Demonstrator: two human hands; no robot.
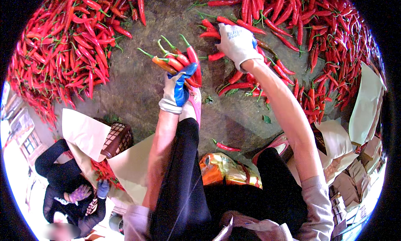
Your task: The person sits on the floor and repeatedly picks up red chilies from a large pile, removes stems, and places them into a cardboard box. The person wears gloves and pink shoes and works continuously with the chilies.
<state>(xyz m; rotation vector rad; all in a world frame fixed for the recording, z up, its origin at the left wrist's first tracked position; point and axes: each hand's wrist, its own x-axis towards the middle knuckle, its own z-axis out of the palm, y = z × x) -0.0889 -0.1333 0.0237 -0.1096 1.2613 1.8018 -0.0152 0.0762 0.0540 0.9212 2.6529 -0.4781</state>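
My left hand (178, 90), in a white knit glove with a blue coated palm, is closed around a bunch of red chili peppers (177, 61). Their green stems point up and away from me, and one pepper is partly orange-brown. To the right, my right hand (237, 43) reaches in a matching glove over loose red chili peppers (236, 85) on the bare floor (141, 72). Its back faces up and hides most of the fingers, so whether it grips a pepper is unclear. Pepper tips show right beside the glove.
Large chili heaps rise at left (83, 53) and right (341, 37). A brown plastic basket (118, 139) with paper sheets (86, 133) stands lower left, near another gloved person (59, 166). Between my legs lies a printed plastic sack (231, 172). Cardboard (347, 178) is at lower right.
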